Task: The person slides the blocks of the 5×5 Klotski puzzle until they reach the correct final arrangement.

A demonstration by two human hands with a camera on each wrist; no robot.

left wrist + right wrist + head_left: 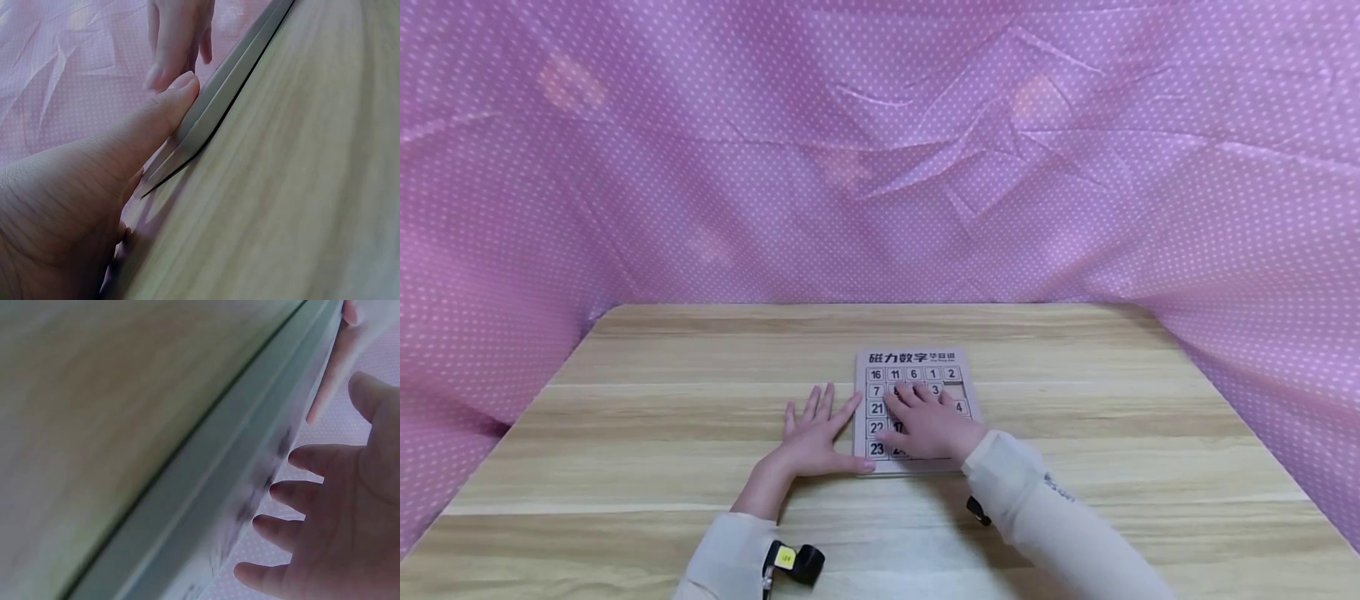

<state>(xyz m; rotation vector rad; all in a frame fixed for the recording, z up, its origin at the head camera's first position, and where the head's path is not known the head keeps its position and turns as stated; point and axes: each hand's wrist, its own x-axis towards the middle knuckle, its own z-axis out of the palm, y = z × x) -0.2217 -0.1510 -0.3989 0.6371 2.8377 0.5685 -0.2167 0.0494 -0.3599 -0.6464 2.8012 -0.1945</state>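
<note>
A pale sliding number puzzle (917, 467) lies flat on the table, dark characters across its top and numbered tiles below. One empty slot (955, 390) shows at the right of the second row. My left hand (815, 444) is spread at the puzzle's left side, its thumb (181, 87) on the lower left corner. Over the tiles, my right hand (931, 427) has its fingers apart and hides several numbers. In the right wrist view its fingertips (280, 487) are at the tile face; which tiles they touch I cannot tell.
The wood-grain table (647, 450) surrounds the puzzle. Pink dotted cloth (880, 225) hangs behind and along both sides. A black camera (805, 565) is strapped at the left wrist, and part of another dark device (977, 511) shows under the right cuff.
</note>
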